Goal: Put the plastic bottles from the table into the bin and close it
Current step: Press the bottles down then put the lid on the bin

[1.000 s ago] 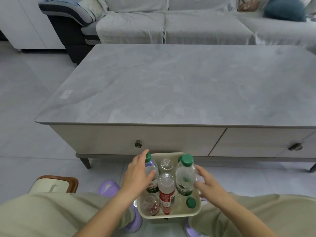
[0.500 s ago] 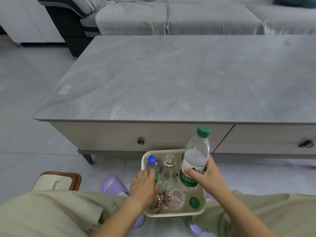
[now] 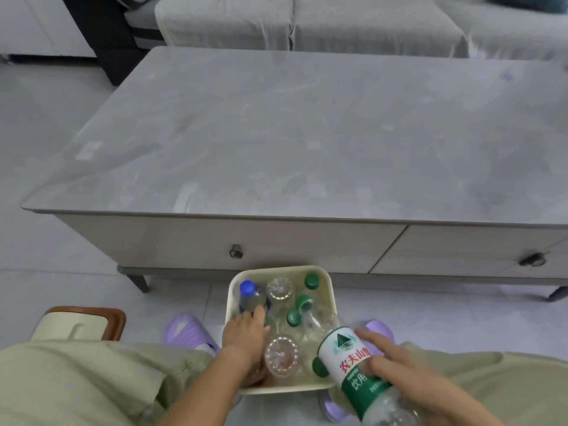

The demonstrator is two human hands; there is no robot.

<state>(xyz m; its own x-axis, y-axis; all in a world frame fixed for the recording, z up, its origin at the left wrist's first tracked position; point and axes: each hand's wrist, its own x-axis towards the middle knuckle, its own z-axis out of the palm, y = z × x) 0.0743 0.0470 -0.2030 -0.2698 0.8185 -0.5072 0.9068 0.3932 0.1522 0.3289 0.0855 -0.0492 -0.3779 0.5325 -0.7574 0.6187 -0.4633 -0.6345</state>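
Bottles crowd the cream bin [image 3: 326, 276] on the floor at 6 o'clock. Half a second ago the right hand [image 3: 392, 365] held the green-labelled bottle [image 3: 353, 362] upright above the bin; now that bottle is tipped, green cap toward 11 o'clock over the bin, fingers wrapped round its body. The left hand [image 3: 244, 332] stays low inside the bin's left side, fingers curled among the bottles; whether it grips one is unclear. Beyond, toward 12 o'clock, the grey table [image 3: 307, 133] stands before a sofa [image 3: 307, 23].
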